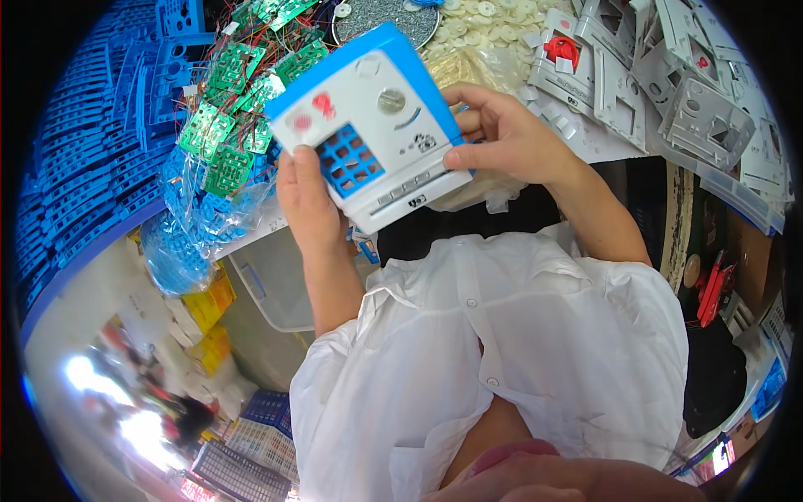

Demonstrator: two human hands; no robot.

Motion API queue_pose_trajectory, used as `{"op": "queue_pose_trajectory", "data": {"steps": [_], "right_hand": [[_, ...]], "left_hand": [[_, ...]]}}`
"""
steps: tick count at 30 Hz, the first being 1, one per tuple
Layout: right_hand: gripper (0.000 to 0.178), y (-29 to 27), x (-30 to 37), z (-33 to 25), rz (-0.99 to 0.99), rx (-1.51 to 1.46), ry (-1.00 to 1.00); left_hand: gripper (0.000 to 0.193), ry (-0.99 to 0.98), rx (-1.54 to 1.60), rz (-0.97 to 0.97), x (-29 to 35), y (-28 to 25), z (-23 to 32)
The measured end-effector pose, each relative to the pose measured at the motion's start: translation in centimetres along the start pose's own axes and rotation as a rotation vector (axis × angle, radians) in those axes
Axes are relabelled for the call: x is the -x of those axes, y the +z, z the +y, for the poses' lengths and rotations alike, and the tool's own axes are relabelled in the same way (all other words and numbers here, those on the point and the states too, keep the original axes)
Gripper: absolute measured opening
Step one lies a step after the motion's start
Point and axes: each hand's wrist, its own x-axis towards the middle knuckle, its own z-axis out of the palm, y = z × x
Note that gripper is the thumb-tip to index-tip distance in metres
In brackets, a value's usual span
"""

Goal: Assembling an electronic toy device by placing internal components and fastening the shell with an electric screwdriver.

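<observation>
Between my hands is a box-shaped toy safe (376, 88), tilted over the table edge. Its body is blue, and its white front panel carries a round grey knob, red marks, a slot near the bottom and a square opening with a blue grid behind it. My left hand (311, 201) grips the panel's left lower side, thumb lying on the front by the opening. At the right side my right hand (510, 138) holds it, thumb at the lower right corner and fingers bent round the blue side.
Green circuit boards (230, 125) with wires lie at the left, beside stacked blue plastic parts (92, 125). Behind are a tray of small metal pieces (376, 25) and pale round parts (489, 29). White panels (711, 125) pile up at the right. A clear bin (272, 289) stands below.
</observation>
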Motion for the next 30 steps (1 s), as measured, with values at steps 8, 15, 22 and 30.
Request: {"op": "queue_pose_trajectory", "data": {"steps": [8, 15, 22, 30], "right_hand": [[0.074, -1.1, 0.0, -0.2, 0.036, -0.111, -0.045], [0.084, -0.4, 0.1, 0.2, 0.048, -0.058, -0.103], [0.068, -1.0, 0.1, 0.6, -0.004, -0.256, 0.012], [0.066, -1.2, -0.1, 0.5, -0.080, -0.403, 0.007]], "left_hand": [[0.055, -0.279, -0.027, -0.300, 2.3, -3.1, 0.5], [0.054, -0.137, -0.054, -0.216, 2.7, -2.5, 0.5], [0.046, -0.120, 0.037, -0.294, 1.9, -2.9, 0.1], [0.050, -0.159, 0.273, -0.250, 1.7, -1.3, -0.4]]}}
